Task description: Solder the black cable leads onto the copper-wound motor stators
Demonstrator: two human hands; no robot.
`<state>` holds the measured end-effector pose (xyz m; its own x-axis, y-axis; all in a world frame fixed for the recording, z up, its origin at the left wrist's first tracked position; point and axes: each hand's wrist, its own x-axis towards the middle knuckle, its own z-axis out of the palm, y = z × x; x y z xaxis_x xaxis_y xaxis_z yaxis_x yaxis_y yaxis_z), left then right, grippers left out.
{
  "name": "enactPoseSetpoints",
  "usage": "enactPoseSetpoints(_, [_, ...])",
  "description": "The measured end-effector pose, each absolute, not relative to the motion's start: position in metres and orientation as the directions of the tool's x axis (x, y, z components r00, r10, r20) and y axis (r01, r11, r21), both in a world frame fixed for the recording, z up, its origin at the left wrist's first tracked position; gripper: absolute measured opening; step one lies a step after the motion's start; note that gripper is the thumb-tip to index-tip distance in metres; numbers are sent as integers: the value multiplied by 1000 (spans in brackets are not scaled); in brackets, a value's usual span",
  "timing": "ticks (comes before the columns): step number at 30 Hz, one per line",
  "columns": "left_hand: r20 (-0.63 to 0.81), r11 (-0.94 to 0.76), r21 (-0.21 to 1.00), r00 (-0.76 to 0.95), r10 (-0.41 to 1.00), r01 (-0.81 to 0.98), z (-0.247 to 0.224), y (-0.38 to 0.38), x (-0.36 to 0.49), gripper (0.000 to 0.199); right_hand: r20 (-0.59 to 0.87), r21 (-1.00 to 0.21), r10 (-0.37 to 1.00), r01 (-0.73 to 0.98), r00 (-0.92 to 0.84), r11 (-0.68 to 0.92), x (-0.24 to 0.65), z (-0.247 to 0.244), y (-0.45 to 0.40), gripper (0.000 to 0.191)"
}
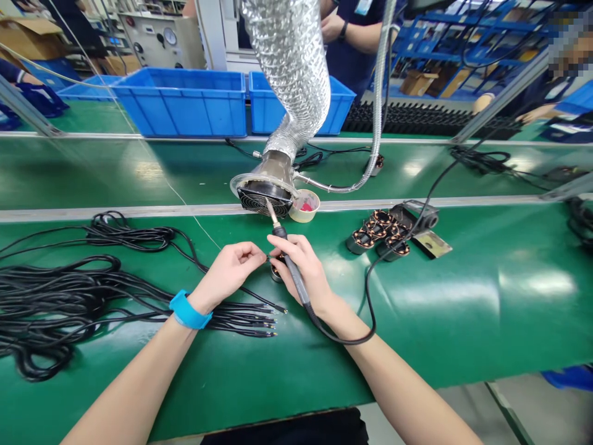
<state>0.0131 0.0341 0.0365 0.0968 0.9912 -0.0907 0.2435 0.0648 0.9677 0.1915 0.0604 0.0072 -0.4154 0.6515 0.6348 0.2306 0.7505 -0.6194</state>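
Soldering iron [295,273] lies gripped in the right hand [309,275], long axis slanting forward and left, tip beyond the fingers, while the left hand [231,272], fingertips pinched on contents too small to tell, meets the partly hidden cylindrical part [277,273] left of the handle.

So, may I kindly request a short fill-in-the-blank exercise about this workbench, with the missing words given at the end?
1. The wristband is worn on the person's ____ arm.
2. The soldering iron is held in the person's ____ hand.
3. The bench top is ____ in colour.
4. The wide flexible duct hanging above the bench top is ____ in colour.

Missing words: left; right; green; silver.
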Motion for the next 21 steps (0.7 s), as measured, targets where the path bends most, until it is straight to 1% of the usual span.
enactPoseSetpoints(6, [-16,-37,961,186,982,275,36,33,10,23,579,-639,672,256,-462,726,189,-1,57,54])
enactPoseSetpoints(9, [-11,-57,954,224,975,296,35,33,8,19,593,-618,659,263,-462,741,187,-2,56,53])
enactPoseSetpoints(13, [-28,-63,919,224,974,389,34,34,6,17,627,-609,651,251,-428,752,188,1,55,50])
enactPoseSetpoints(16, [-76,-31,908,237,969,417,35,35,4,18,629,-623,666,252,-400,740,190,3,54,49])
enactPoseSetpoints(21, [-180,90,944,265,947,319,37,33,5,22,633,-627,668,246,-393,739,191,2,53,48])
